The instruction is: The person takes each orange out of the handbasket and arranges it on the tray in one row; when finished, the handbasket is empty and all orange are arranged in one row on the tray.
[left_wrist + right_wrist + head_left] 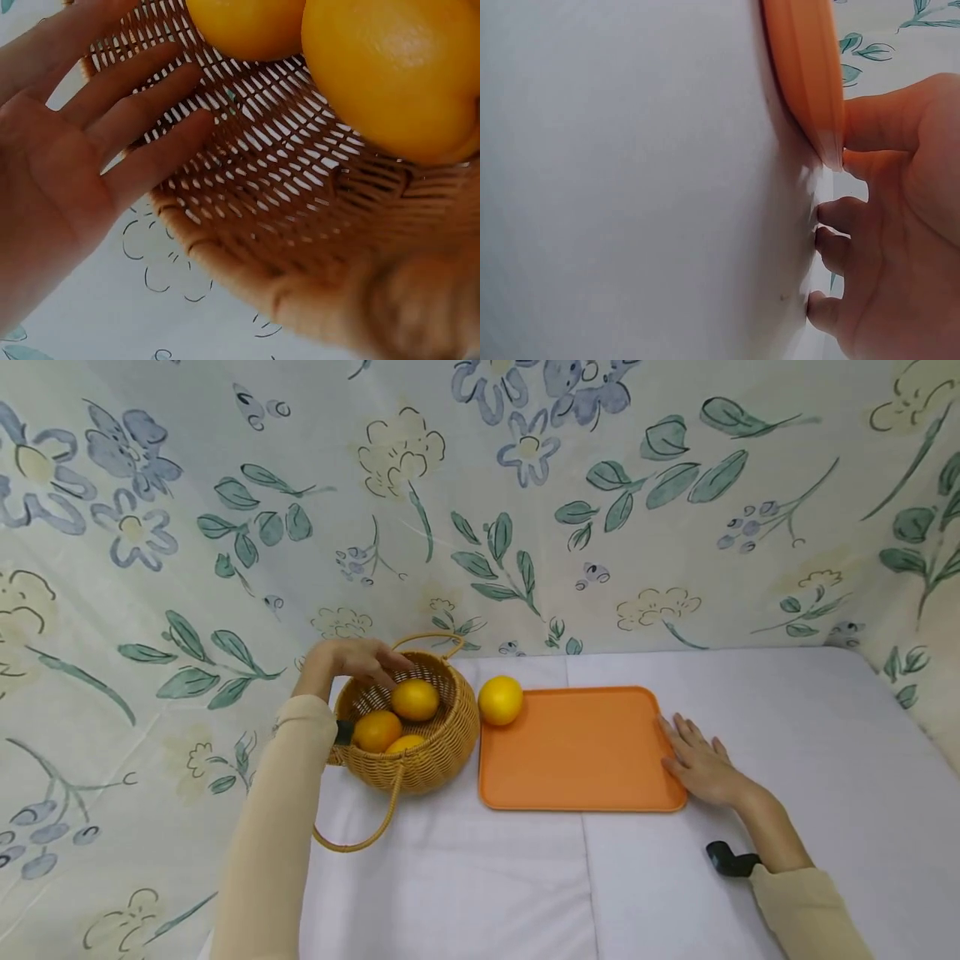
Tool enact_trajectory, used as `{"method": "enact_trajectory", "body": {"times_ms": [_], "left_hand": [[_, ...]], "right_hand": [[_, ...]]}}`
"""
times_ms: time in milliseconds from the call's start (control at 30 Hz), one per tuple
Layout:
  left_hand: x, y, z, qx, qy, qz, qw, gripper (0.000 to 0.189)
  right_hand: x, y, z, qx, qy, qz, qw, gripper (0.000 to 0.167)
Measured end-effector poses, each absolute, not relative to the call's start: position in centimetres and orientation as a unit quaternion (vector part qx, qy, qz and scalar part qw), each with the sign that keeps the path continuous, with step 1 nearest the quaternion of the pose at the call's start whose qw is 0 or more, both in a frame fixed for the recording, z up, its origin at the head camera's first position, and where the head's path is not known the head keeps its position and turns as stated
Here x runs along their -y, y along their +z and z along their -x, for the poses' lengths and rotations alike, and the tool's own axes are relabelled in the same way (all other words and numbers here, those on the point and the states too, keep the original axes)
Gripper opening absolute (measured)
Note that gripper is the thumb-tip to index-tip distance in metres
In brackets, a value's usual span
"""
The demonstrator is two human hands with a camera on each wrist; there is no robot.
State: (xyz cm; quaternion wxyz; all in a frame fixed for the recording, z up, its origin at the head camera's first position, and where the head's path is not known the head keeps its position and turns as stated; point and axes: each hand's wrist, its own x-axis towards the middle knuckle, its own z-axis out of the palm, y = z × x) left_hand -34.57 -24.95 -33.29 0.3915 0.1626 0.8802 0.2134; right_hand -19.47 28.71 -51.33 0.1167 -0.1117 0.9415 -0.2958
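Observation:
My left hand reaches over the far-left rim of a round wicker basket. Its fingers look extended in the left wrist view, the palm facing the woven inside and holding nothing. Nearest to the fingertips in the head view is an orange-yellow round fruit. Two more such fruits lie in the basket, an orange one and a partly hidden one. At the right edge of an orange tray, my right hand lies spread, its thumb against the rim and other fingertips on the cloth.
A yellow round fruit sits at the tray's upper left corner, beside the basket. The basket's handle hangs out over the white tablecloth. Behind the table hangs a floral cloth.

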Motion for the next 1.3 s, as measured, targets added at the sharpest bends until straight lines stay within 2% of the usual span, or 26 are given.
{"method": "enact_trajectory", "body": {"times_ms": [233, 500, 767, 1033, 1300], "left_hand": [[24.6, -34.1, 34.9, -0.874, 0.221, -0.138, 0.411, 0.059], [24.2, -34.4, 34.7, -0.878, 0.234, -0.096, 0.406, 0.045], [23.9, -34.5, 34.8, -0.882, 0.218, -0.109, 0.404, 0.047], [23.6, -35.1, 35.6, -0.898, 0.183, -0.131, 0.378, 0.048], [22.8, -36.6, 35.7, -0.887, 0.21, -0.112, 0.396, 0.049]], "right_hand": [[-28.7, -51.3, 19.6, -0.938, -0.303, 0.115, 0.121, 0.071], [-28.8, -51.3, 19.7, -0.939, -0.301, 0.115, 0.121, 0.072], [-28.8, -51.3, 19.9, -0.941, -0.295, 0.112, 0.123, 0.072], [-28.9, -50.9, 20.0, -0.939, -0.301, 0.111, 0.128, 0.072], [-28.9, -50.9, 20.2, -0.936, -0.306, 0.112, 0.131, 0.072]]}}
